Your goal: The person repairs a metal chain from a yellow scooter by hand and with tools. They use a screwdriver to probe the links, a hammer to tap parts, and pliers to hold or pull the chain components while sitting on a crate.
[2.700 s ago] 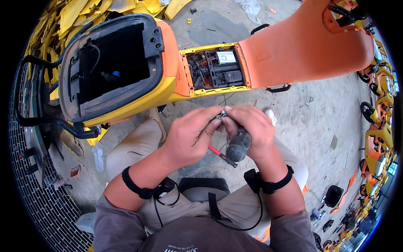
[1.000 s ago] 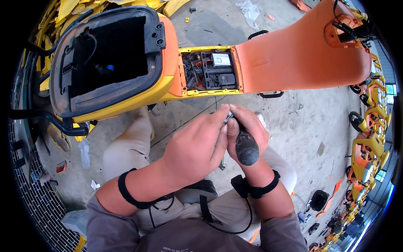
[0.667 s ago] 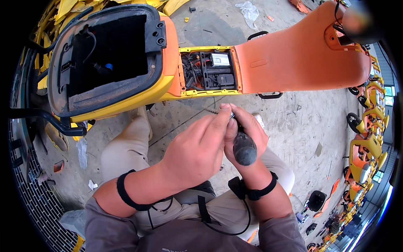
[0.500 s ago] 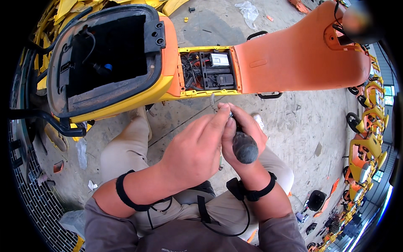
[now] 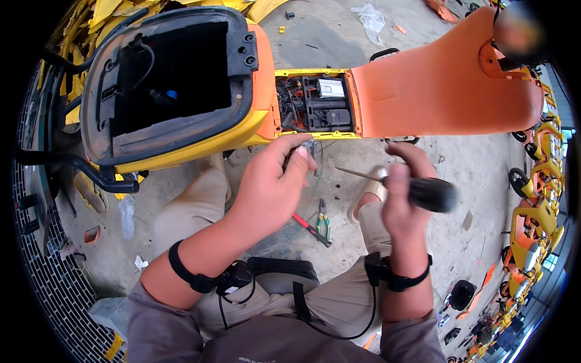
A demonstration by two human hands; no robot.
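My left hand (image 5: 263, 187) is closed in a pinch, with a small grey part (image 5: 308, 146) at its fingertips. What kind of part it is cannot be made out. It is just below the near side of a yellow and orange scooter body (image 5: 257, 132). To the right, my right hand (image 5: 407, 196) grips a screwdriver (image 5: 433, 195) by its black handle. The thin shaft points left, toward the left hand, with its tip apart from the grey part. In the scooter's middle an open bay (image 5: 296, 103) shows wires, a silver box (image 5: 330, 88) and a black box.
Between my legs, green-handled pliers (image 5: 323, 219) and a red and black tool (image 5: 311, 230) lie on the concrete floor. An uncovered storage box (image 5: 103, 142) forms the scooter's left end. Yellow panels (image 5: 115, 13) are heaped at the far left. Several scooters (image 5: 529, 224) line the right side.
My hands have come apart: the right hand has moved right with the screwdriver, whose shaft now shows. The left hand keeps its pinch. The pliers and the red tool are now uncovered.
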